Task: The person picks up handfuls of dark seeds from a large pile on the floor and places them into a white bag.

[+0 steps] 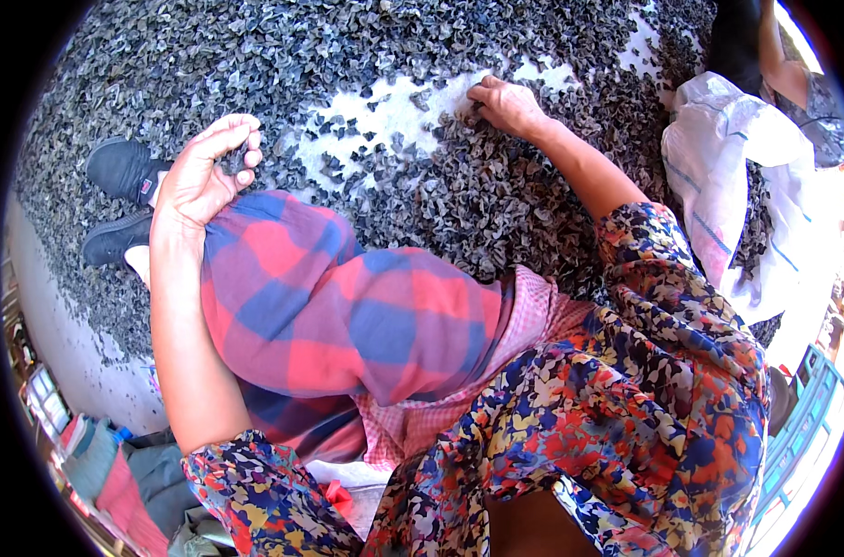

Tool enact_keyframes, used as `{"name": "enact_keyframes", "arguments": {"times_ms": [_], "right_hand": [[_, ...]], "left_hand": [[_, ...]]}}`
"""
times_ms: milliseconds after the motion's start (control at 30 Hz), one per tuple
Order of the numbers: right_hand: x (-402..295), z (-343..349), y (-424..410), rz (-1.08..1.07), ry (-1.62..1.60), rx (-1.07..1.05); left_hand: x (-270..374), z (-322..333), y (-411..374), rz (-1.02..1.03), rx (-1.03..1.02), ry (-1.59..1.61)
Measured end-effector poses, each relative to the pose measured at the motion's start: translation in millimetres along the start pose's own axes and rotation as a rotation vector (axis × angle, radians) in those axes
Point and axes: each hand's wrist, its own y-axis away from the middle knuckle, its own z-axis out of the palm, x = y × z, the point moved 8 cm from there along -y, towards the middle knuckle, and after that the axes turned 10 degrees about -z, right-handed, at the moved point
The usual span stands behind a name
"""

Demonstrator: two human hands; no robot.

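Note:
A wide spread of dark, crinkled dried pieces, which look like dried wood ear fungus (526, 202), lies before me on a pale sheet (394, 104). My right hand (509, 106) reaches to the edge of a thinned patch, its fingertips pinched around a dark piece. Above my plaid-covered knee, my left hand (209, 163) is raised with its fingers half curled. Dark shows between thumb and fingers there; whether that is a held piece or the spread behind is unclear.
At right stands a white woven sack (707, 160), with dark pieces showing in its opening. Another person's arm (784, 63) is beyond it. A teal plastic crate (804, 425) is at lower right, and folded cloth (129, 480) at lower left. My dark shoes (122, 167) rest among the pieces.

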Motion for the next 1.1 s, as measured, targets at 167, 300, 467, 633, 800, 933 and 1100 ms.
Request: {"name": "enact_keyframes", "arguments": {"times_ms": [167,300,467,633,800,933,1100], "right_hand": [[3.2,19.5,-4.7,-0.110,0.170,0.010],[0.5,-4.3,-17.6,0.013,-0.044,0.013],[-147.3,-119.3,-36.3,-0.361,-0.484,0.465],[-229.9,-156.6,-56.6,-0.582,-0.503,0.667],[-189.6,-144.3,-59.3,-0.517,-0.835,0.445],[-10.0,-73.0,-31.3,0.264,-0.623,0.579],[138.6,1.3,15.5,0.848,-0.248,0.456]], "left_hand": [[0.5,6.5,0.6,0.003,-0.023,-0.032],[1.5,12.2,3.9,0.001,0.002,-0.097],[-6.7,17.9,-3.2,-0.058,-0.055,-0.166],[-5.3,38.4,-3.0,-0.085,-0.073,-0.176],[-6.9,18.1,-5.3,-0.083,-0.109,-0.079],[7.2,20.9,-3.4,0.016,-0.172,0.140],[15.3,13.8,-1.9,0.097,-0.253,0.180]]}}
